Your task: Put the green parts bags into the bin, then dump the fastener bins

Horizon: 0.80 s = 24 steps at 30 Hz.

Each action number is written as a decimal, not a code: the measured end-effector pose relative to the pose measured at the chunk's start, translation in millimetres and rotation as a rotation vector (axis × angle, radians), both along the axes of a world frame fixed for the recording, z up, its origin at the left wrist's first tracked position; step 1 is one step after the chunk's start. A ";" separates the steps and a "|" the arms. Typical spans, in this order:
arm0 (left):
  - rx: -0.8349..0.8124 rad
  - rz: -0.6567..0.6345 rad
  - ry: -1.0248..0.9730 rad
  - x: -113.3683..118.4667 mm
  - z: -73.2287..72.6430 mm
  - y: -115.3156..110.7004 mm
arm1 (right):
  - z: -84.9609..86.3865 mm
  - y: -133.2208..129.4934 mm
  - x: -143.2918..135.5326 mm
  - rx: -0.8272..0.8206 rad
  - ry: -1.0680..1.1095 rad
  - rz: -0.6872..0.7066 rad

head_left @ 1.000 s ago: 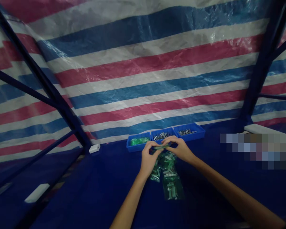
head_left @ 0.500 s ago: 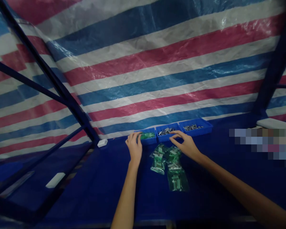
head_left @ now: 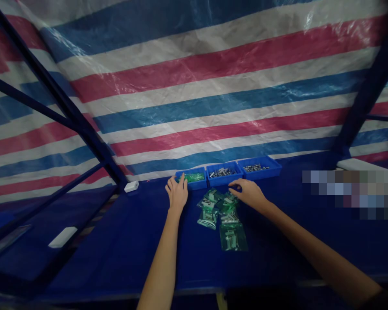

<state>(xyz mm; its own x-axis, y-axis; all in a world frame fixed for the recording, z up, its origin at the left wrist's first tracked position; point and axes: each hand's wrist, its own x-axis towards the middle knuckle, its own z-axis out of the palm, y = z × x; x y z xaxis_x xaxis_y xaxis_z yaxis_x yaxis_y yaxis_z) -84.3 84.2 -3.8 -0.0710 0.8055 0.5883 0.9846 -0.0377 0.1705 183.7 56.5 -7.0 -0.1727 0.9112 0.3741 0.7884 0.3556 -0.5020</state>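
"What's the left hand (head_left: 177, 191) doing?"

"Its bent fingers are reaching over the left end of a shallow blue plastic tray (head_left: 198, 185), where thin, glossy green bags (head_left: 195, 177) are lying crumpled. I can't tell whether it's gripping one."

"And next along?"

"Flat, see-through green packets (head_left: 229, 215) of short silvery pieces are overlapping on the smooth dark-blue tabletop (head_left: 187, 258), near the trays. Behind them, a second blue tray (head_left: 226, 179) is holding loose shiny metal pieces. The right hand (head_left: 248, 192) is curling over the upper packets; whether it's pinching anything, I can't see. A third blue tray (head_left: 267, 173) is holding smaller metal bits."

"Anything in the way?"

"The left hand is hiding its tray's corner, the right one some packet edge. Around them, a white slab (head_left: 62, 237), a dark-blue post (head_left: 93, 144) and a small white block (head_left: 131, 186) are standing leftward; a wrinkled, shiny striped sheet (head_left: 213, 77) is hanging behind."
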 end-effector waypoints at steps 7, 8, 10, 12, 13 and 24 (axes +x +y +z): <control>0.021 0.020 -0.039 10.8 2.7 -5.5 | -11.3 -0.1 1.0 -0.151 0.024 0.001; 0.050 -0.002 -0.061 14.7 4.7 -7.8 | -11.9 1.4 2.2 -0.163 0.056 0.015; 0.088 -0.088 -0.114 25.7 8.9 -13.9 | -12.5 5.2 4.3 -0.166 0.131 0.025; 0.070 -0.233 -0.163 40.7 11.9 -21.5 | -11.7 8.6 4.4 -0.158 0.224 0.012; 0.040 -0.315 -0.185 49.3 12.5 -25.7 | -10.4 9.7 3.5 -0.154 0.285 0.012; -0.081 -0.667 -0.593 101.2 14.0 -55.3 | 18.9 -5.3 -15.1 -0.254 0.859 0.370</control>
<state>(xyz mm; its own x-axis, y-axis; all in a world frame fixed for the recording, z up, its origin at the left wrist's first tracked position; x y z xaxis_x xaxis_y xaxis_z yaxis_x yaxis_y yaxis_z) 16.9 28.9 10.2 0.1526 0.8254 0.5435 0.5111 -0.5366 0.6714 168.5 51.2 11.9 -0.2250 0.9251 0.3059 -0.0232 0.3088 -0.9509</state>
